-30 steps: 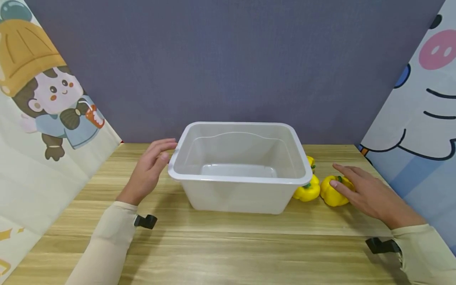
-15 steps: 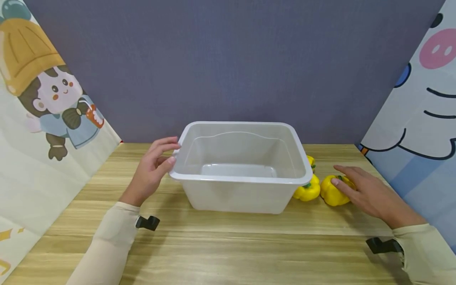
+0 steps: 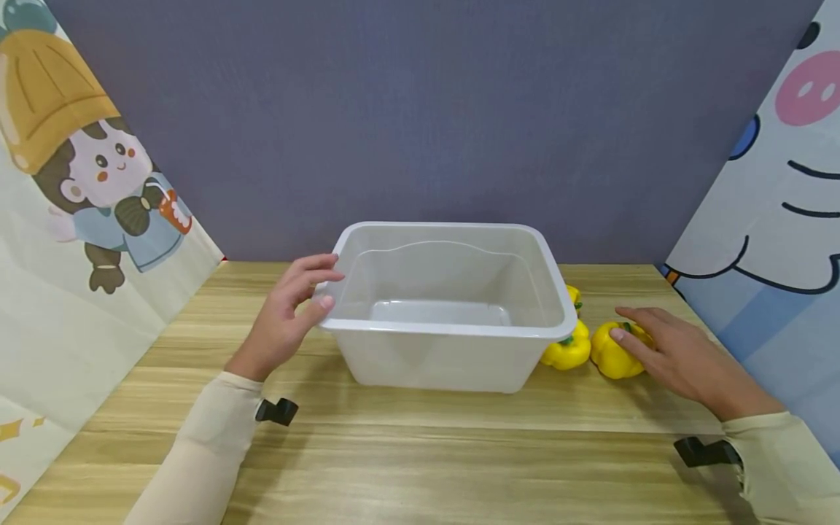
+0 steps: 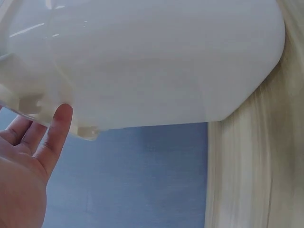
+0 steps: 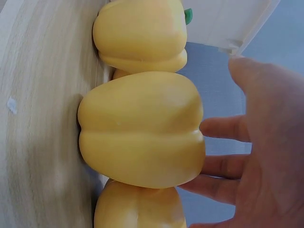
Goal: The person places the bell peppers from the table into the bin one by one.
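Note:
A light-grey plastic bin point(image 3: 446, 364) stands upright on the table, its inside bare. At its left rim is my left hand point(image 3: 282, 313), thumb and fingertips lying over the edge. In the left wrist view, a finger point(image 4: 61, 121) meets the bin's outer side below the rim. My right hand point(image 3: 682, 354) hovers over a yellow bell pepper point(image 3: 612, 354), fingers extended and partly hiding it. In the right wrist view, the fingers reach past the pepper point(image 5: 142, 130) without curling round it. Another yellow bell pepper point(image 3: 567, 350) sits close to the bin's right side.
A further yellow pepper point(image 3: 574, 297) shows partly behind the bin's right rim. The wood-grain table point(image 3: 459, 467) ends at a grey-blue panel point(image 3: 433, 109) at the back. Printed cartoon panels flank both sides.
My left hand has moved right, from beside the bin to over its left rim. The right hand has hardly moved above the pepper, and the bin has stayed in place.

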`<action>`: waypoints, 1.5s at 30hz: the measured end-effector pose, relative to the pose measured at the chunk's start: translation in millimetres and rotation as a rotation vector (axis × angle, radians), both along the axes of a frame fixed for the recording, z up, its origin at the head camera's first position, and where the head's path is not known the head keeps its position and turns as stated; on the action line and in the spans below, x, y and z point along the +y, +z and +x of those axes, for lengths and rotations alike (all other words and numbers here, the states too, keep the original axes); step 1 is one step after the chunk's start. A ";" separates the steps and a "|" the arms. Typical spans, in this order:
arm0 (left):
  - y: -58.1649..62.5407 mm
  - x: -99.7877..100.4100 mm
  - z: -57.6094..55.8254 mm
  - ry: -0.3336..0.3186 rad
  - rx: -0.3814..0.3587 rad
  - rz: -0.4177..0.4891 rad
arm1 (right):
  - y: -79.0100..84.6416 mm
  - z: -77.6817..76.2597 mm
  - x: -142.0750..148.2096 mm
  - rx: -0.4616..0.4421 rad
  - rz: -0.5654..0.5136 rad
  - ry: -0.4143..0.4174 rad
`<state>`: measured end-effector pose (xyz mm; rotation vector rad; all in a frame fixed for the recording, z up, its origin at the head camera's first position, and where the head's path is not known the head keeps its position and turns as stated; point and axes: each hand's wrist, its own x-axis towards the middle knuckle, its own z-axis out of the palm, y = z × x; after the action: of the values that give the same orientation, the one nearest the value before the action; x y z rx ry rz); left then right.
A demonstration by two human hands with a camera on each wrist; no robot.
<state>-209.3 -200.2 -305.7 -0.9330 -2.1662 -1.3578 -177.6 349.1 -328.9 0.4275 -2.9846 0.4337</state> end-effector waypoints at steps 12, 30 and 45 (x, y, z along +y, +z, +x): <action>-9.7 19.5 -16.4 0.052 0.079 -0.026 | -0.3 -37.7 14.5 -0.001 0.014 0.031; -22.5 43.5 -43.4 0.108 0.202 0.035 | -0.6 -93.5 38.1 0.027 0.002 0.089; -25.5 67.5 -62.7 0.144 0.196 0.125 | 1.2 -142.0 63.7 0.016 -0.009 0.111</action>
<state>-272.1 -132.7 -331.2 -0.8099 -1.9388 -1.2607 -319.6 412.8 -327.6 0.5948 -2.9524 0.4508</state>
